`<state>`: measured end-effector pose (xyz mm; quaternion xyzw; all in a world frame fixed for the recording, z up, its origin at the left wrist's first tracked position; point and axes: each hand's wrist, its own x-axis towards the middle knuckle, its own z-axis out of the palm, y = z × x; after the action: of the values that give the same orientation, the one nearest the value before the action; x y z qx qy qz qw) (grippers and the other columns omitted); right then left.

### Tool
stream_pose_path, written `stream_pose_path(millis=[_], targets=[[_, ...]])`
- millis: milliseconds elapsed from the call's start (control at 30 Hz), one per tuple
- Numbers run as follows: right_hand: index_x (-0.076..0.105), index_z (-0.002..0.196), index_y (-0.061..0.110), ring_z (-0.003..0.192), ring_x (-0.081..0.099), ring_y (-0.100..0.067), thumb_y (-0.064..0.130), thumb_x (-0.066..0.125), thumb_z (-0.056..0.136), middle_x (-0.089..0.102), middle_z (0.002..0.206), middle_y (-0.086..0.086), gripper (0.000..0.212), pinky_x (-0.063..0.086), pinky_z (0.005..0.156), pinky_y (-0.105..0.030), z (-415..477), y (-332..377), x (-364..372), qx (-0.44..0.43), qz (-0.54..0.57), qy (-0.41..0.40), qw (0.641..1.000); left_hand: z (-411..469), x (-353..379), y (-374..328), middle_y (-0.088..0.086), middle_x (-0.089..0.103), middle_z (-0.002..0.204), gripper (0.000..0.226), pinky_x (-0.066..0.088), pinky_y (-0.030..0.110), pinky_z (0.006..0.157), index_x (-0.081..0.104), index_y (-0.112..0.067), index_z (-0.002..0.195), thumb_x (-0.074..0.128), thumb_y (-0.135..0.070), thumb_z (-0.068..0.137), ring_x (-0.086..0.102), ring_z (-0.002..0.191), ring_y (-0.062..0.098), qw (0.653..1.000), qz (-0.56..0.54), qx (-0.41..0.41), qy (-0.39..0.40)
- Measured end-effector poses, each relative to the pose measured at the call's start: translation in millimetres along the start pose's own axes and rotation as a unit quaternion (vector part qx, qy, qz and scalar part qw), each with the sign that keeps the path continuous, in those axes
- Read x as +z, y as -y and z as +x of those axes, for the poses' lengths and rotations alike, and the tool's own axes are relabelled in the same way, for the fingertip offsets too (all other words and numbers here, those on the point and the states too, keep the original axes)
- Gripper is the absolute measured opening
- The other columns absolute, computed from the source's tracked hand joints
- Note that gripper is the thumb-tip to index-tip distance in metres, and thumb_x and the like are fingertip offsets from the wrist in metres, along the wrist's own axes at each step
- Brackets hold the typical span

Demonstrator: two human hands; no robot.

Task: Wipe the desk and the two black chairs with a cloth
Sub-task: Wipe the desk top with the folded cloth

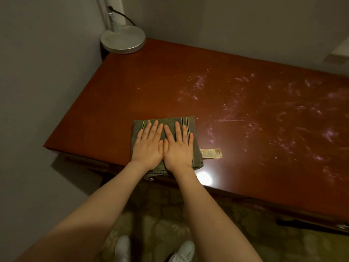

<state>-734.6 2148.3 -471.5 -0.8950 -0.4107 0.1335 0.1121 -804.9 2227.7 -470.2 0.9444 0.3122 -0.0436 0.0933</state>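
My fingers [178, 130] hide most of the cloth [139, 125]; the tag [211, 153] right of them has print too small to read.

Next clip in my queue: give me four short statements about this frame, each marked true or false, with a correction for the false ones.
1. The left hand and the right hand lie flat, side by side, on the cloth. True.
2. The cloth sits in the middle of the whitish smears. False: the smears lie to its right. The cloth is near the front edge of the desk, on wood that looks cleaner.
3. A round lamp base stands at the desk's far left corner. True.
4. The label sticks out on the cloth's left side. False: it sticks out on the right side, near the front.
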Motion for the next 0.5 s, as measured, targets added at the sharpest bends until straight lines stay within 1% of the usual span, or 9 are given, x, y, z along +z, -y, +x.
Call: stream_pose_path(millis=[167, 233, 300, 333, 400, 500], targets=[[0.003, 0.15, 0.032, 0.145, -0.011, -0.022, 0.036, 0.016, 0.102, -0.007, 0.159, -0.003, 0.05, -0.009, 0.116, -0.042, -16, -42, -12, 0.037, -0.011, -0.002, 0.999, 0, 6, -47, 0.002, -0.011, 0.158, 0.055, -0.008, 0.033, 0.116, -0.007, -0.017, 0.15, 0.012, -0.033, 0.101, -0.012, 0.145, 0.016, 1.0, 0.0, 0.028, 0.006], [0.005, 0.15, 0.032, 0.146, -0.01, -0.021, 0.039, 0.007, 0.099, -0.006, 0.159, -0.003, 0.052, -0.008, 0.115, -0.041, -22, -58, -16, 0.049, -0.011, -0.007, 0.999, 1, 8, -64, 0.002, -0.011, 0.158, 0.055, -0.008, 0.033, 0.116, -0.007, -0.017, 0.15, 0.012, -0.034, 0.101, -0.012, 0.145, 0.016, 0.999, 0.0, 0.04, 0.008], [0.005, 0.15, 0.033, 0.146, -0.009, -0.021, 0.043, -0.002, 0.093, -0.005, 0.159, -0.003, 0.059, -0.008, 0.116, -0.041, -28, -72, -20, 0.061, -0.015, -0.014, 0.998, 2, 9, -80, 0.002, -0.011, 0.158, 0.055, -0.008, 0.034, 0.116, -0.006, -0.017, 0.15, 0.012, -0.034, 0.101, -0.012, 0.145, 0.016, 0.999, -0.002, 0.051, 0.01], [0.005, 0.15, 0.033, 0.146, -0.009, -0.021, 0.042, 0.001, 0.095, -0.005, 0.159, -0.003, 0.056, -0.008, 0.116, -0.04, -31, -80, -23, 0.068, -0.019, -0.016, 0.997, 3, 10, -89, 0.002, -0.011, 0.158, 0.055, -0.008, 0.034, 0.116, -0.006, -0.017, 0.15, 0.012, -0.034, 0.101, -0.012, 0.145, 0.016, 0.998, -0.002, 0.058, 0.011], [0.005, 0.15, 0.033, 0.146, -0.009, -0.021, 0.038, 0.014, 0.101, -0.006, 0.159, -0.002, 0.05, -0.008, 0.116, -0.04, -36, -97, -27, 0.081, -0.024, -0.017, 0.996, 4, 13, -106, 0.002, -0.011, 0.158, 0.055, -0.009, 0.034, 0.116, -0.006, -0.017, 0.15, 0.013, -0.034, 0.101, -0.012, 0.145, 0.016, 0.997, -0.003, 0.07, 0.011], [0.003, 0.15, 0.034, 0.146, -0.01, -0.019, 0.037, 0.016, 0.102, -0.007, 0.159, -0.001, 0.05, -0.008, 0.116, -0.039, -44, -120, -35, 0.11, -0.027, -0.015, 0.993, 8, 15, -131, 0.002, -0.012, 0.158, 0.055, -0.009, 0.034, 0.116, -0.007, -0.016, 0.15, 0.013, -0.033, 0.101, -0.012, 0.145, 0.016, 0.996, -0.008, 0.092, 0.011]])
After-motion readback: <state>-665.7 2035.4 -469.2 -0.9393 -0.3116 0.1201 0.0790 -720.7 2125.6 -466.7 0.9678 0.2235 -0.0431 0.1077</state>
